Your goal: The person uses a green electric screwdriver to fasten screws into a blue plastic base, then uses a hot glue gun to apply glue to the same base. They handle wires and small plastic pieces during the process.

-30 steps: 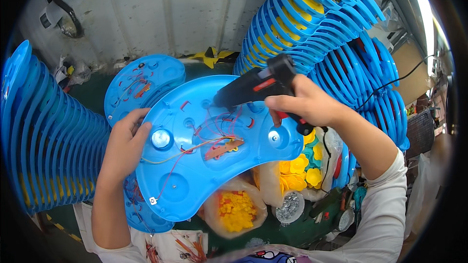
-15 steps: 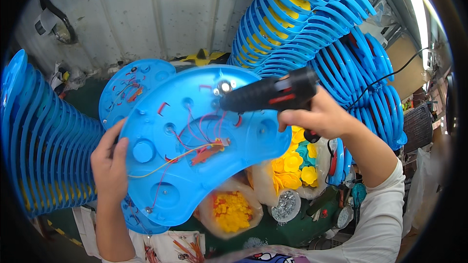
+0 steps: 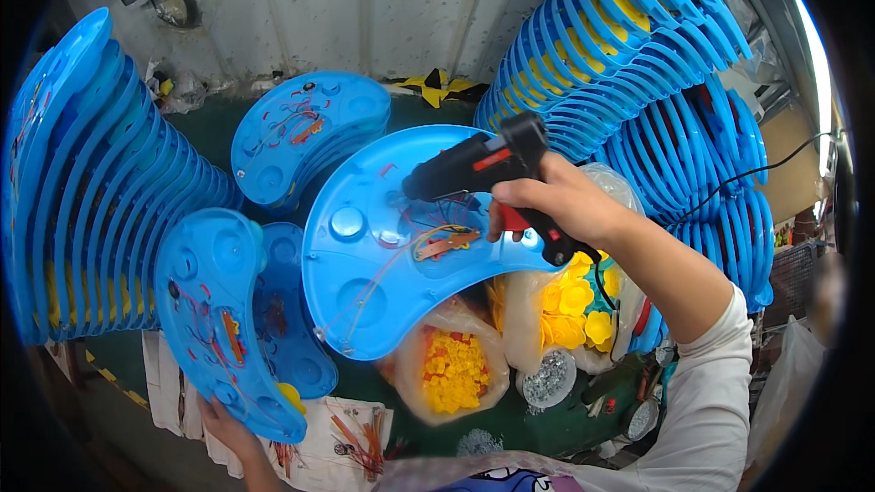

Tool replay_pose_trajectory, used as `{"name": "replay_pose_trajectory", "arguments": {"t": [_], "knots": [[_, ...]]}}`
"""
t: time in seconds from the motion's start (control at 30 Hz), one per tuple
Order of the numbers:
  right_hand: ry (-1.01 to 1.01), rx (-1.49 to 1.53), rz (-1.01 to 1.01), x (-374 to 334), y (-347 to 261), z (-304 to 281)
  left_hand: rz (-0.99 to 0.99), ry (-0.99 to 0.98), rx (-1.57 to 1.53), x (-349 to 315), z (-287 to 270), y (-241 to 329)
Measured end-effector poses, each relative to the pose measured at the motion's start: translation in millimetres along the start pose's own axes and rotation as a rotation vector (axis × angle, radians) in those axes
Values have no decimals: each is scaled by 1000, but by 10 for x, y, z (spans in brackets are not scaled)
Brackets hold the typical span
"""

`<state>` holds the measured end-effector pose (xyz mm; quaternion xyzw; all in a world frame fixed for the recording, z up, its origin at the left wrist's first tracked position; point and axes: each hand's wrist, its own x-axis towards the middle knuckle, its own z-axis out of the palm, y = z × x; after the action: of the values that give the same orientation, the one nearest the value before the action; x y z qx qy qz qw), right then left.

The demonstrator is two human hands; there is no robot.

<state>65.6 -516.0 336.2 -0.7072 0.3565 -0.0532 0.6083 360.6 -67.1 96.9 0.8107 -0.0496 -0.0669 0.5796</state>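
My right hand is closed round the grip of a black hot glue gun with a red trigger. Its nozzle points left over a large kidney-shaped blue plastic panel, which carries thin wires and a small brown circuit board. My left hand is at the lower left edge of another wired blue panel, fingers closed against that edge and partly hidden. Under this second panel, a further blue panel shows.
Tall stacks of blue panels stand left and right; a shorter stack sits at the back. Bags of yellow pieces and yellow flowers, plus a tub of screws, lie in front. A black cord hangs at right.
My left hand has left the large panel and moved down to the edge of the left panel. The large panel now lies lower and flatter. The glue gun stays over it in my right hand.
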Motion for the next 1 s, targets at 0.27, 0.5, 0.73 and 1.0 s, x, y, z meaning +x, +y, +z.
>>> {"name": "replay_pose_trajectory", "arguments": {"t": [0.27, 0.5, 0.73, 1.0], "knots": [[-34, -299, 120, 138, -240, 116, -29, -107, 170, -217, 181, -560], [81, -218, -33, 138, 15, -203, 562, 52, 652, 129, 365, 231], [92, -291, 75, 115, 24, -147, 296, -601, -66, -241, 1424, 1553], [134, -318, -4, -285, 274, -437, 336, -720, 144, -160, 1701, 1814]]}}
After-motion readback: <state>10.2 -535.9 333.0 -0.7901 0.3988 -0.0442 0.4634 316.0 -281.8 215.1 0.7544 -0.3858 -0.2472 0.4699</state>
